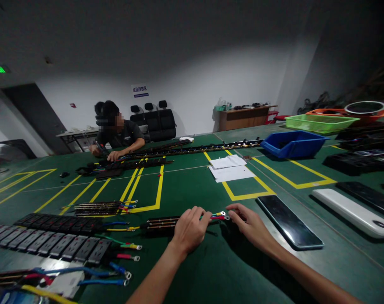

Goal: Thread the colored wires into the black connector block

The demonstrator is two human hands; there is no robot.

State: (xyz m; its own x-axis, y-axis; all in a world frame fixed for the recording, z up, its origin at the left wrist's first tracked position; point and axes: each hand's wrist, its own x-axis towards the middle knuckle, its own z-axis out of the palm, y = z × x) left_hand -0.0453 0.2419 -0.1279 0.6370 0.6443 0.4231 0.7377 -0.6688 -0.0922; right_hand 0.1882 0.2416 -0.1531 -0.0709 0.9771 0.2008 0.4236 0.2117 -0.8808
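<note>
Seeing a slim black strip [162,222] lined with coppery bars, lying on the smooth green table [185,185], ending in coloured wires [216,217] with shiny ring lugs [222,213]. Finding open room ahead, between yellow tape [159,190] and flat white paper [232,175]; meeting the rounded edge of a glossy phone [289,221] near the right wrist. Gripping the strip's wired end with left hand [192,230], fingers curled over. Holding right hand [250,223] beside the lugs, thumb and forefinger slightly parted; not telling whether touching.
</note>
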